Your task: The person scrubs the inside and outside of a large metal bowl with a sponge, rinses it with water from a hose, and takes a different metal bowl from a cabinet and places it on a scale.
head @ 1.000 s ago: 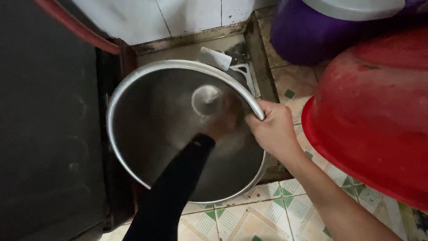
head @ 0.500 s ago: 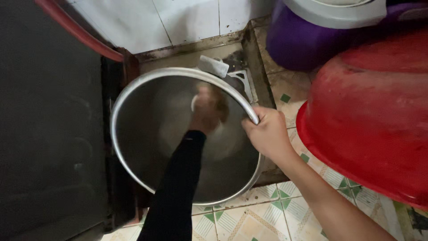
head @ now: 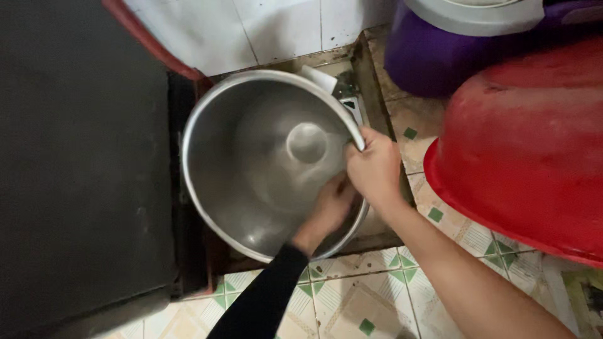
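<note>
A large round steel basin (head: 251, 169) stands tilted on its edge on the floor, its shiny hollow facing the camera, with a small flat circular bottom and a rolled rim, wet-looking inside.

Looking down, I see white wall tiles (head: 282, 25) at twelve o'clock, their grout lines grey and the bottom edge stained brown where wall meets floor. The floor (head: 352, 301) at six o'clock is laid with cream tiles carrying small green diamonds and pale ochre patterning, with dirty joints. A big dark slab (head: 75, 163), flat and nearly black, fills everything at nine o'clock. At three o'clock sits a large red plastic basin (head: 534, 157), its rim overhanging the tiles. At one o'clock stands a purple tub (head: 433, 63) under a grey lid (head: 477, 16). The light is soft and even, without hard shadows.
</note>
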